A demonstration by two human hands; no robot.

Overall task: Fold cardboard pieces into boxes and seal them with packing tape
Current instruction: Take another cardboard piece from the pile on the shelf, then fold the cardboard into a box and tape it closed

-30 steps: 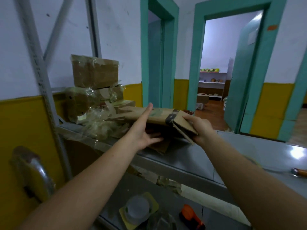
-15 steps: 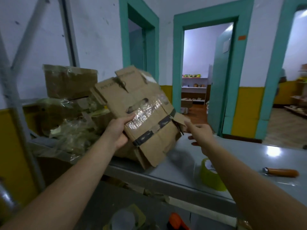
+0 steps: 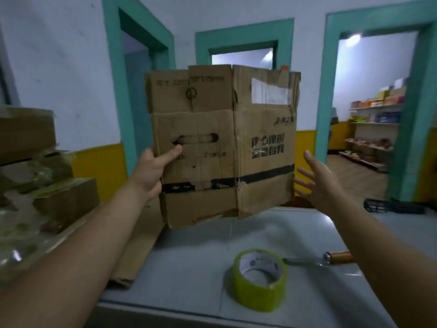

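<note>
Spanning the lower view beneath both hands: grey bench (image 3: 189, 268). Flattened cardboard piece (image 3: 212, 150) is held upright above it, its left edge gripped by the left hand (image 3: 151, 171), thumb on the front face just below the handle slot, other fingers hidden behind. Right hand (image 3: 316, 183) is apart from the right edge, fingers (image 3: 309, 157) spread and straight, holding nothing. Yellow-green tape roll (image 3: 260, 280) lies on the bench below the right fingers; knife (image 3: 338, 256) just beside it.

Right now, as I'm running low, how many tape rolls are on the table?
1: the yellow-green packing tape roll on the grey metal table, left of the wooden-handled knife. Others may hide behind the brown cardboard.
</note>
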